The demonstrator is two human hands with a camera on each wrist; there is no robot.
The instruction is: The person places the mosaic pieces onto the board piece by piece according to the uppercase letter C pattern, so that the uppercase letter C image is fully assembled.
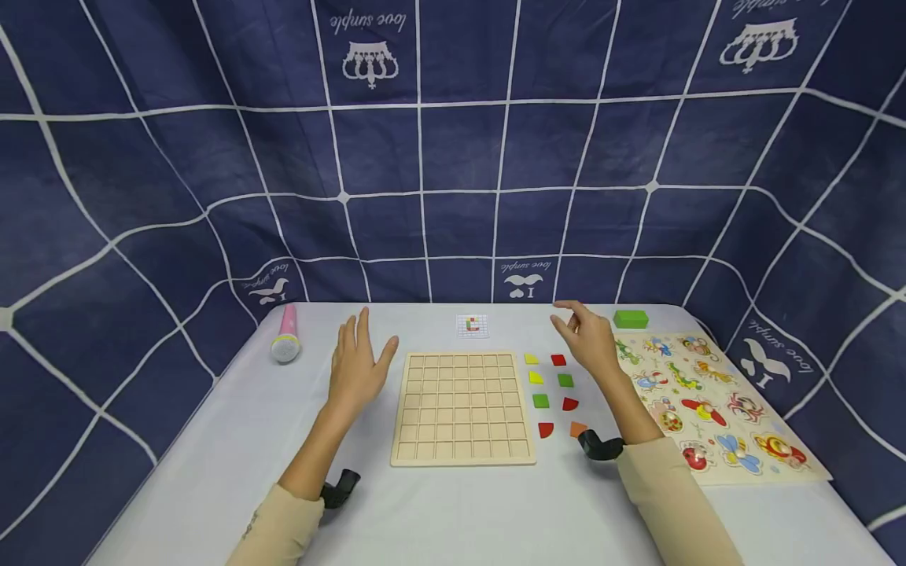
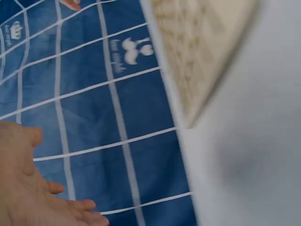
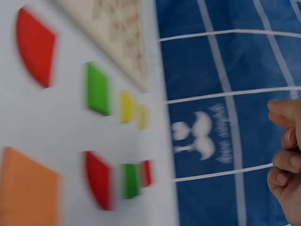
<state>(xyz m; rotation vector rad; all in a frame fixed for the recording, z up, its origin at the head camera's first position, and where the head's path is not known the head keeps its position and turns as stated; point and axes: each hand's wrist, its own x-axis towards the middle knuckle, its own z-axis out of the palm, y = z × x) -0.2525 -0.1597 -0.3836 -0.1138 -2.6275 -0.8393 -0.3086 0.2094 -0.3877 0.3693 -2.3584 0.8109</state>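
Note:
Left of the wooden grid board [image 1: 463, 409], my left hand [image 1: 354, 369] is raised with fingers extended and thumb apart, holding nothing. My right hand [image 1: 589, 338] hovers right of the small pieces, fingers loosely bent and nothing between them. Two loose columns of flat pieces lie between board and right hand: yellow pieces [image 1: 535, 377], green squares [image 1: 541, 401], a red square [image 1: 558, 360], red quarter-rounds [image 1: 546, 430] and an orange square [image 1: 577, 429]. In the right wrist view the orange square [image 3: 29, 188] is nearest. A small pattern card [image 1: 472, 326] lies behind the board.
A pink microphone-shaped object [image 1: 286, 334] lies at the back left. At the right is a sheet with cartoon insects [image 1: 708, 401], a green block [image 1: 631, 319] behind it. The white table [image 1: 453, 519] meets a blue checked curtain [image 1: 460, 149].

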